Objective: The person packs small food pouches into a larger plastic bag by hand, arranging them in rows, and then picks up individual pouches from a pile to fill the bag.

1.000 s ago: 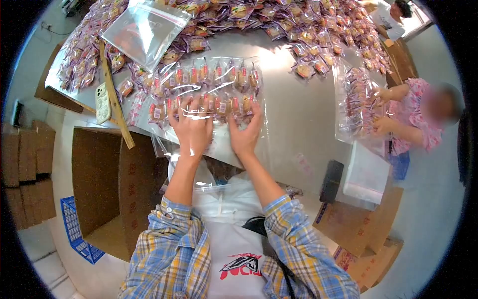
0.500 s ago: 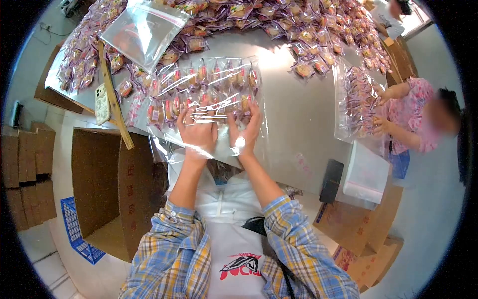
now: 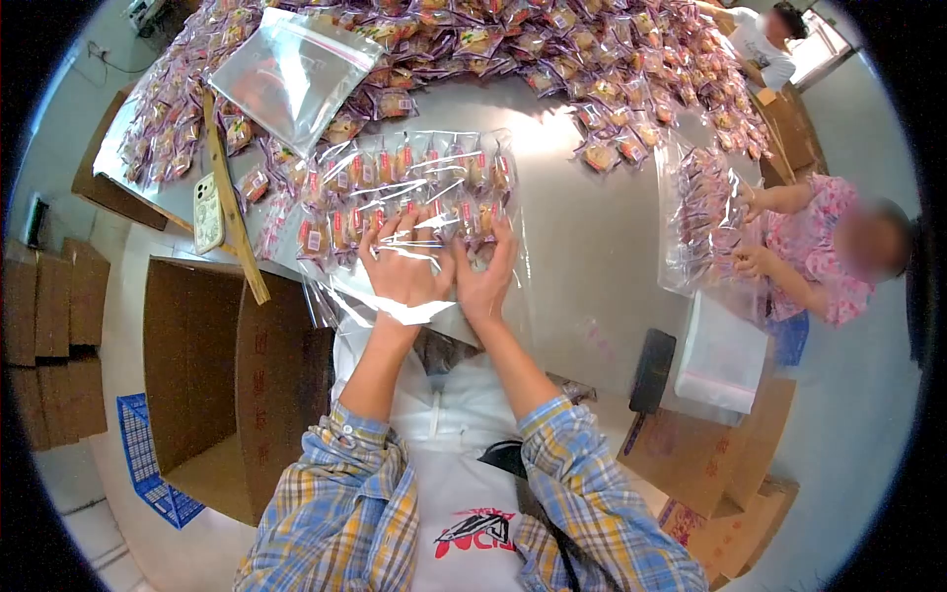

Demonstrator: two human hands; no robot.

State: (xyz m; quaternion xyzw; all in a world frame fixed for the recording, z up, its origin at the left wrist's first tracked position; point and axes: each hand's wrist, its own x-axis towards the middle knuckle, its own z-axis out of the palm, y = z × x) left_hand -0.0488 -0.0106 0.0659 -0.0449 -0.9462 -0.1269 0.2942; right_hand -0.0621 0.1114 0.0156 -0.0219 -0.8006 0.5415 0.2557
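Note:
A large clear plastic bag (image 3: pixel 340 281) lies flat on the metal table before me, with two rows of small wrapped pastries (image 3: pixel 404 168) inside. My left hand (image 3: pixel 406 264) rests at the near row with its fingers spread against the packets. Glare from the film crosses the back of that hand and the wrist, so it seems to be under the plastic. My right hand (image 3: pixel 485 278) is beside it at the row's right part, thumb and fingers apart, fingertips touching the packets. Neither hand is closed round a packet.
A heap of wrapped pastries (image 3: pixel 454 49) covers the table's far side. Nearby are an empty zip bag (image 3: pixel 296 79), a wooden strip (image 3: pixel 232 197), a phone (image 3: pixel 208 212), a black object (image 3: pixel 653 370), stacked bags (image 3: pixel 725 350) and an open carton (image 3: pixel 192 365). A co-worker (image 3: pixel 819 247) handles another filled bag (image 3: pixel 681 227).
My left hand has shifted right, closer to my right hand, along the near row. The whole view has tilted slightly, so the table sits a little lower. The co-worker's hands remain at their bag.

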